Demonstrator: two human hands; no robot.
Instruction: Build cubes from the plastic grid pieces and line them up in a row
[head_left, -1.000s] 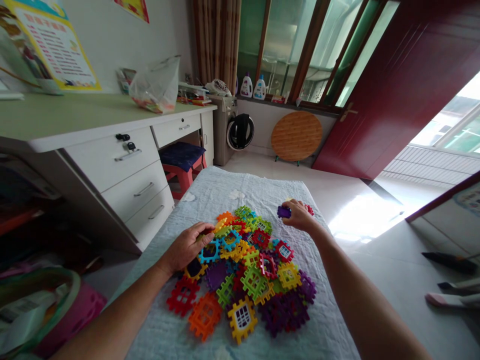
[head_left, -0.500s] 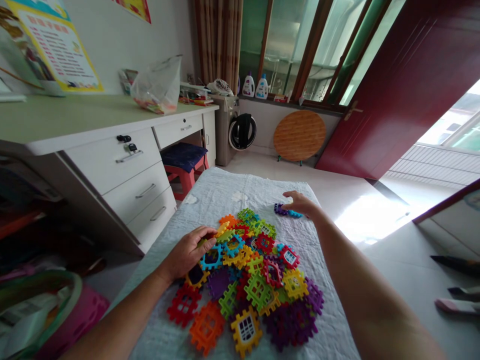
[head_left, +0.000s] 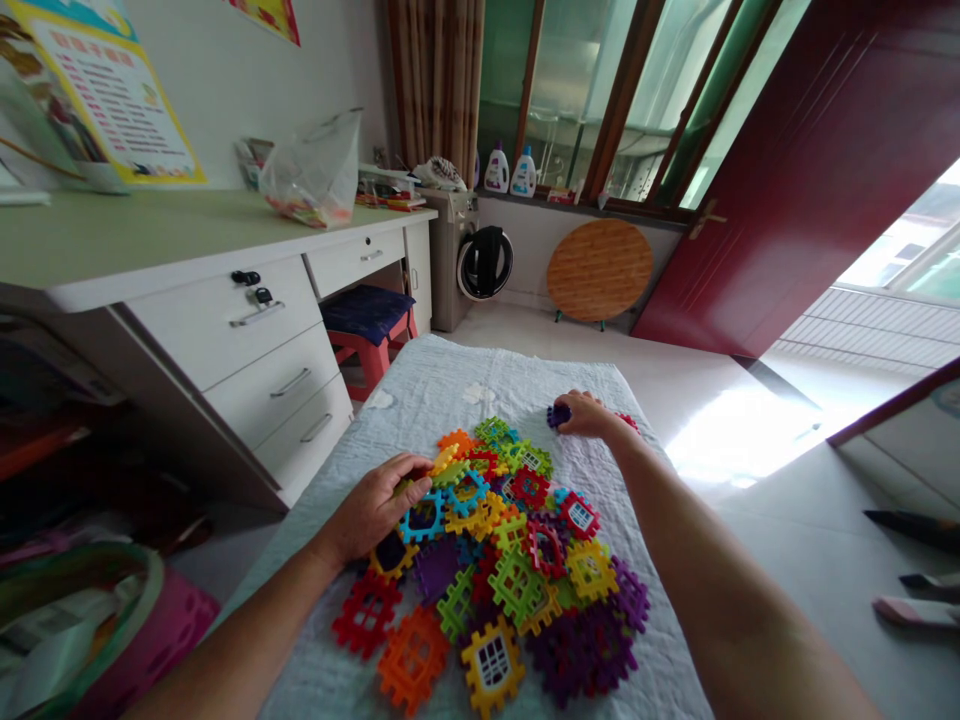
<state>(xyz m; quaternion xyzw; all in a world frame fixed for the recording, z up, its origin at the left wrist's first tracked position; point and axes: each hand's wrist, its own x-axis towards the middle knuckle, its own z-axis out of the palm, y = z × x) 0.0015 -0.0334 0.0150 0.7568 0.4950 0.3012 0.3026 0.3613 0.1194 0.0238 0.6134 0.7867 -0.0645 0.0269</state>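
Observation:
A heap of colourful notched plastic tiles (head_left: 517, 580) lies on a light blue quilted cloth (head_left: 495, 375). At the heap's left edge, my left hand (head_left: 382, 505) has its thumb and fingers closed around a yellow tile (head_left: 444, 460). Beyond the heap on the right, my right hand (head_left: 583, 414) has its fingers curled over a purple tile (head_left: 556, 415). A red tile (head_left: 628, 422) shows just right of my right wrist. Near the front of the heap lie an orange tile (head_left: 413, 660) and a yellow tile with a white window grid (head_left: 493, 665).
A desk (head_left: 172, 225) with drawers and a plastic bag (head_left: 319, 175) stands at the left. Behind are a red stool (head_left: 371, 340), a washing machine (head_left: 450, 260) and a round wooden board (head_left: 598, 270). A pink basket (head_left: 161, 635) is at the lower left.
My right hand has lowered, and its fingers have closed over the purple tile, hiding the blue tile beside it. A red tile now shows by the wrist. My left hand has stayed in place.

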